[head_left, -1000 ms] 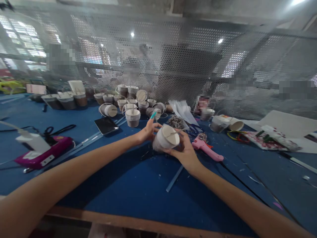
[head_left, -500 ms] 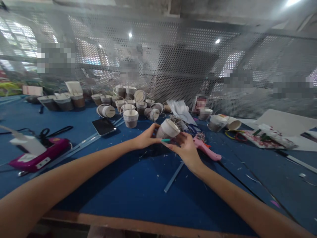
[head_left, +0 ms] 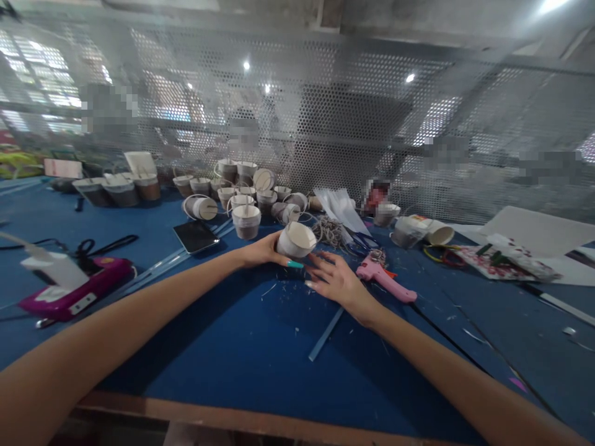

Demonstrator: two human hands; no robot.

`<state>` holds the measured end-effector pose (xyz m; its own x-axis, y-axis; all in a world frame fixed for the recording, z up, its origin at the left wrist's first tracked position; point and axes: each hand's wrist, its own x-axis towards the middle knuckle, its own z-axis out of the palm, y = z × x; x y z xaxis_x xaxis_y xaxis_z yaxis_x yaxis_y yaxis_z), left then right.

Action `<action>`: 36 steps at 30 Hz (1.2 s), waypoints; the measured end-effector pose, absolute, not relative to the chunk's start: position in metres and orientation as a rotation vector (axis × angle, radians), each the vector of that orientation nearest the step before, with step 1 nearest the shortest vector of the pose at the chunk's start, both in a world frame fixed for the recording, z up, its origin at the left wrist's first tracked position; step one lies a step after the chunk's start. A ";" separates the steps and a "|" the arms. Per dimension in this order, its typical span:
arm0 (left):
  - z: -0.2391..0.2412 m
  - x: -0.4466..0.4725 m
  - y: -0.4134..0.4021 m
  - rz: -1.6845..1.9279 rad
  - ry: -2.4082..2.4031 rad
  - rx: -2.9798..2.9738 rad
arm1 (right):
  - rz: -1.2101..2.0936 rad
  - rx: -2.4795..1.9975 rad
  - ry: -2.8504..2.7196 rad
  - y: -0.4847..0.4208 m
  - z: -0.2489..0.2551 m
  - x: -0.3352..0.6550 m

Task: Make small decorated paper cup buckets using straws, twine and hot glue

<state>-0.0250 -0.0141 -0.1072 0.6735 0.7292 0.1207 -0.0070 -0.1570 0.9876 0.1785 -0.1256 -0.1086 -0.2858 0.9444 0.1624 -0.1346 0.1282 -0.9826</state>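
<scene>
My left hand (head_left: 263, 251) is wrapped round a small paper cup (head_left: 296, 240) with a white band below its rim. The cup is tilted, its mouth facing up and toward me, just above the blue table (head_left: 260, 347). To its right, my right hand (head_left: 338, 282) has its fingers apart and holds nothing; the fingertips are close to the cup's side. A pink glue gun (head_left: 385, 282) lies to the right of that hand. Behind the cup is a tangled heap of grey cord pieces (head_left: 328, 231).
Several cups with thin handles (head_left: 246, 221) stand or lie at the back. A phone (head_left: 196, 236) and a purple power strip (head_left: 79, 288) are on the left. A clear glue stick (head_left: 326, 333) lies in front. White sheets (head_left: 534, 232) and a patterned packet (head_left: 502, 257) are at right.
The cup has moved left in my left hand and its mouth has turned more toward me. My right hand has let go of it, its fingers now spread.
</scene>
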 end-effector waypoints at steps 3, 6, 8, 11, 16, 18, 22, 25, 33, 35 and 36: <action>-0.104 -0.029 -0.009 0.713 0.589 1.722 | 1.180 -0.973 -1.442 -0.124 -0.111 0.180; -0.101 -0.037 -0.002 0.701 0.542 1.830 | 0.877 -1.131 -1.553 -0.122 -0.114 0.187; -0.098 -0.042 0.001 0.690 0.568 1.913 | 0.703 -1.175 -1.666 -0.121 -0.114 0.191; -0.096 -0.046 0.003 0.685 0.623 2.016 | 0.513 -1.208 -1.867 -0.123 -0.110 0.194; -0.100 -0.046 0.003 0.717 0.644 1.974 | 0.339 -1.261 -2.122 -0.127 -0.104 0.189; -0.103 -0.043 0.001 0.753 0.665 1.924 | 0.294 -1.272 -2.148 -0.127 -0.102 0.188; -0.104 -0.039 -0.005 0.820 0.719 1.882 | 0.105 -1.289 -2.153 -0.124 -0.098 0.194; -0.104 -0.038 -0.006 0.866 0.702 1.912 | -0.053 -1.291 -2.100 -0.123 -0.098 0.198; -0.107 -0.035 -0.004 0.815 0.709 1.894 | 0.031 -1.272 -2.219 -0.124 -0.104 0.184; -0.108 -0.033 -0.004 0.805 0.739 1.901 | -0.038 -1.254 -2.275 -0.127 -0.102 0.180; -0.108 -0.033 -0.004 0.800 0.744 1.911 | -0.070 -1.259 -2.296 -0.128 -0.100 0.179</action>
<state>-0.0326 -0.0035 -0.1076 0.6084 0.7600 0.2286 0.1731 -0.4082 0.8963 0.1787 -0.1279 -0.1002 -0.4353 0.7732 0.4612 0.7999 0.5673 -0.1960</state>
